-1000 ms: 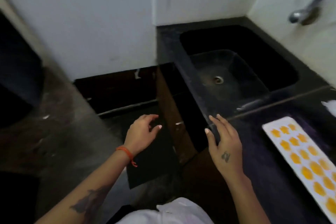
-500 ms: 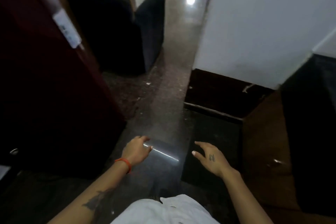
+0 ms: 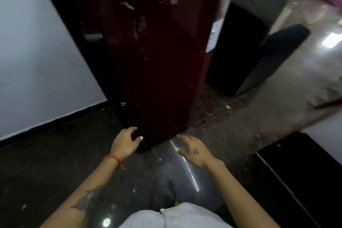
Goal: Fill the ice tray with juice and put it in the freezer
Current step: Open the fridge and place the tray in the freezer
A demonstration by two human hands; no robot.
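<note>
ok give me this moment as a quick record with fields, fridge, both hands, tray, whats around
fridge: tall dark maroon glossy refrigerator, door closed, straight ahead
left hand: left hand with orange thread wristband, held out in front, holding nothing
right hand: right hand, fingers relaxed, holding nothing
ice tray: not in view
floor: dark polished stone floor
left of fridge: pale wall
right of fridge: dark armchair
</note>
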